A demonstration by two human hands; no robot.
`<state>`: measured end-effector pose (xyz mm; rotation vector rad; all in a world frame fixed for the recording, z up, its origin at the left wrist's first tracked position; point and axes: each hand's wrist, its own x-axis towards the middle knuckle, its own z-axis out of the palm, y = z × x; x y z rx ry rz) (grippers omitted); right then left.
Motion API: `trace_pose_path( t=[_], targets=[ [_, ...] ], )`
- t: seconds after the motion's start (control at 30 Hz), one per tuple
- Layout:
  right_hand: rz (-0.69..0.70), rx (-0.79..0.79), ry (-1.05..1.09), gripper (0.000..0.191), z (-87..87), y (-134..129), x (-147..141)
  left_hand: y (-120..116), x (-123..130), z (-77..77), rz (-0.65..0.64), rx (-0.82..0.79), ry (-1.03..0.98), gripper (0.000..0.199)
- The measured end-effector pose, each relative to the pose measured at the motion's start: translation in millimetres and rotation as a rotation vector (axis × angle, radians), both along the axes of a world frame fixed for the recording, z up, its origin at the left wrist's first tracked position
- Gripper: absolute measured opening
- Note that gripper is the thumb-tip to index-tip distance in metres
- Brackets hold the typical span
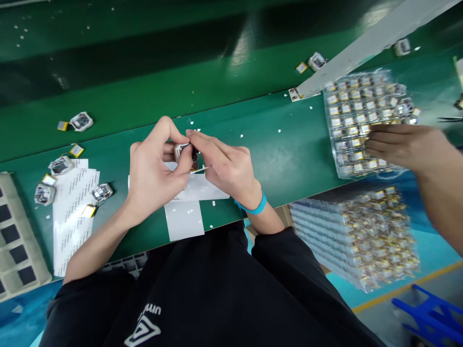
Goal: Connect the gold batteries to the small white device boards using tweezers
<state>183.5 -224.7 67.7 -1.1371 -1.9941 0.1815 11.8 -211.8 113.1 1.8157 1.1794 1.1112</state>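
Observation:
My left hand (155,168) pinches a small white-cased device (178,151) between thumb and fingers, its dark inner side partly showing. Against the device's right side are the fingertips of my right hand (231,168), closed round a thin pale tool (201,169) whose far end is hidden in the fingers. A blue band circles my right wrist. Below both hands lie white paper sheets (185,219) on the green table (267,159). Small white round bits are scattered around them.
Opened devices (61,165) with yellow-edged batteries (76,150) lie left, near a label sheet (72,217) and a compartment tray (27,241). Another person's hand (401,144) reaches over a filled clear tray (356,106). Stacked trays (325,231) stand below; a metal bar (347,58) slants behind.

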Motion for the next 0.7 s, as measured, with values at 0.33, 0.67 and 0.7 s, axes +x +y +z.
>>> trace_pose_path(
  t=[0.33,0.67,0.7],
  targets=[
    [0.084,-0.514,0.619,0.035,23.8,-1,-4,-8,1,5.3,-0.046,-0.027,-0.077,0.018],
    [0.126,-0.486,0.714,0.053,24.0,-12,14,-34,-35,-5.5,-0.002,0.101,0.132,0.012],
    [0.069,-0.427,0.693,0.057,22.1,-18,18,-40,-43,-10.6,0.016,0.161,0.164,0.013]
  ],
)
